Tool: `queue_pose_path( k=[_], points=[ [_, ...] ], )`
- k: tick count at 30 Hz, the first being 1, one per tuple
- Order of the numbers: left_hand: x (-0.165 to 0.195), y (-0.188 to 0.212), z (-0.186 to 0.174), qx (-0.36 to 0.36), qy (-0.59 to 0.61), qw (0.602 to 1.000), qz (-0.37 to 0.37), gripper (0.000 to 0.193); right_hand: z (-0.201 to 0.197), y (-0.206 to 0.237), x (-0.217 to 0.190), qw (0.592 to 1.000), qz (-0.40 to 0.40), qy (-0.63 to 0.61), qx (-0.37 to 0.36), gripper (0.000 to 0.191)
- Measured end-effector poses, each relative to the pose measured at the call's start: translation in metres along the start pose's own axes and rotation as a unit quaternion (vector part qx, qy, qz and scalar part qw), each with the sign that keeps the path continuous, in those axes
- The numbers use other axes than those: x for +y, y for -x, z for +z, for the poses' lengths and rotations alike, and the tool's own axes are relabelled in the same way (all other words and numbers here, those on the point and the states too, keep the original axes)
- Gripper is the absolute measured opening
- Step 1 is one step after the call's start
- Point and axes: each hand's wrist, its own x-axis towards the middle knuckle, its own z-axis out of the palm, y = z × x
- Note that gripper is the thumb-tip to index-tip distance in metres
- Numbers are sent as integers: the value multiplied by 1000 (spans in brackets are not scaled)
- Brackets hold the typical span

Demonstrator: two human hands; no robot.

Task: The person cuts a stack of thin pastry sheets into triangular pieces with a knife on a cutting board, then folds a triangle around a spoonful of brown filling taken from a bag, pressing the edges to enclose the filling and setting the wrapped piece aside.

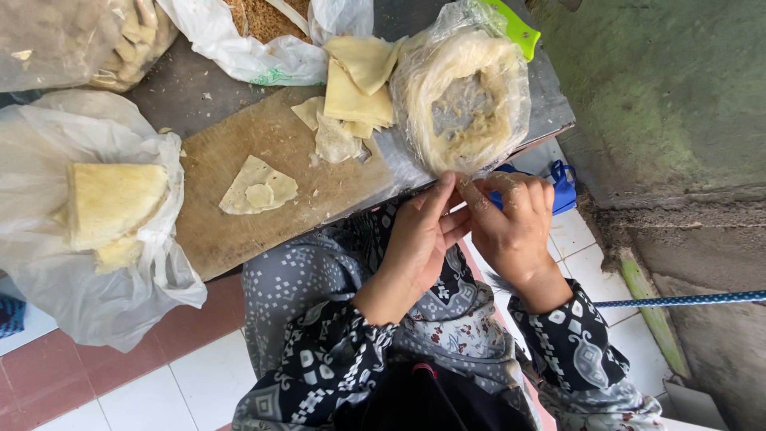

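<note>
Pinching with both hands at lower centre of frame: left hand point(419, 231) and right hand point(515, 219) meeting fingertip to fingertip, grip narrow, closed on the lower edge of the clear plastic bag of filling point(463, 92). Palms turned inward, wrists bent upward, patterned sleeves below. Bag resting at right end of worktop point(231, 231), beside stacked wrappers point(355, 88).

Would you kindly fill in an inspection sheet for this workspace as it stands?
Surface: worn wooden board on a grey table.
Job's things: clear bag of filling at the table edge; both hands at its rim.
Clutter: folded wrapper on the board, wrapper stack, wrappers in a white bag.
Hands: left hand and right hand pinch the bag's plastic.
Cables: blue rope.
Surroundings: tiled floor, green wall.
</note>
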Motion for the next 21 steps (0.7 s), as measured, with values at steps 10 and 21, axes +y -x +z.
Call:
queue_pose_path(
  k=[10,21],
  points=[
    [10,23,18,70,-302,929,203,44,-11,8,8,896,308,-305,95,22],
    [88,-6,38,216,-723,564,335,33,11,-33,23,801,496,-334,-15,37]
  ],
)
